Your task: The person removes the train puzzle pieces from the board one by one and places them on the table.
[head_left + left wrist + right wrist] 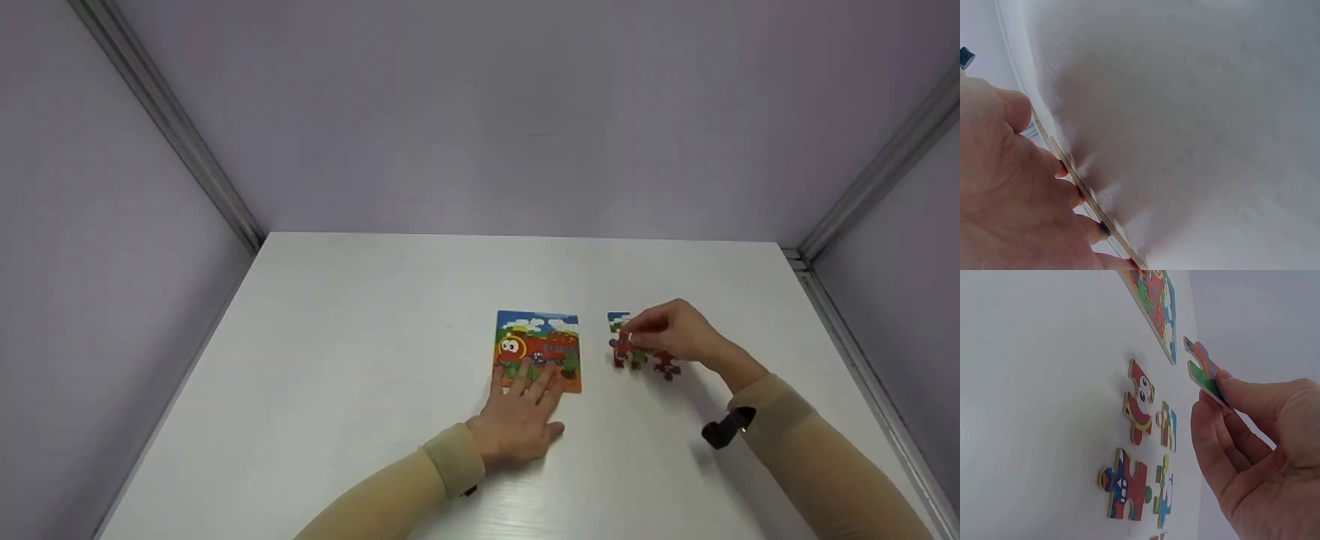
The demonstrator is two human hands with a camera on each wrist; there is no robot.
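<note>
A colourful train puzzle board (538,346) lies flat on the white table (360,375). My left hand (520,416) rests with straight fingers on the board's near edge; the left wrist view shows the fingers (1067,169) against the board's edge (1086,194). To the right, my right hand (667,331) pinches one puzzle piece (1203,371) between thumb and fingers, lifted off the table. Several loose pieces (1139,404) lie on the table below it, among them a red and blue one (1124,485).
Grey walls with metal corner rails (172,124) enclose the table on three sides. A black wrist-camera mount (726,427) sits on my right sleeve. The table's right edge (847,345) runs close to the loose pieces (645,361).
</note>
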